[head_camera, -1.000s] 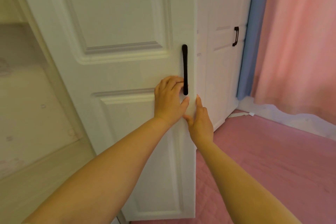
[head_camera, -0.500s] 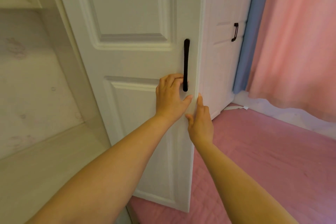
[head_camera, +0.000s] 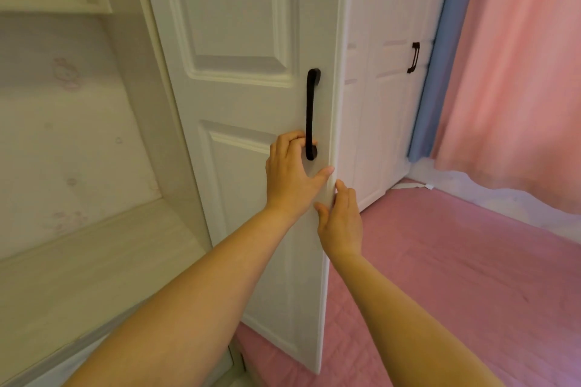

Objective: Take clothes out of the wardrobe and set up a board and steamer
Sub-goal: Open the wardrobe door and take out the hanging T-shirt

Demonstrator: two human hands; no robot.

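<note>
— Pink underfoot, is it a floor or a bed?
— Pink quilted surface (head_camera: 440,276), stitched in squares; which of the two I cannot tell. It runs to the far wall, where a pink curtain (head_camera: 518,72) hangs beside a strip of blue curtain (head_camera: 437,72).
— And the wardrobe?
— White, panelled. The near wardrobe door (head_camera: 239,25) stands swung out toward the camera, its free edge in the middle of the view. To its left is an open pale wood-grain recess (head_camera: 78,135) with a shelf board (head_camera: 94,261) at the bottom and faint pink marks on its back wall. No clothes show in the part visible.
— The hands?
— The left hand (head_camera: 290,179) has its fingers curled round the lower end of the black door handle (head_camera: 311,113), thumb stretched toward the door's edge. The right hand (head_camera: 341,220) lies just below it, fingers straight, thumb and fingertips touching that edge, holding nothing.
— Anything else nearby?
— A second white door (head_camera: 386,119) beyond, closed, with its own dark handle (head_camera: 414,57). Both forearms cross the lower view and hide part of the near door.
</note>
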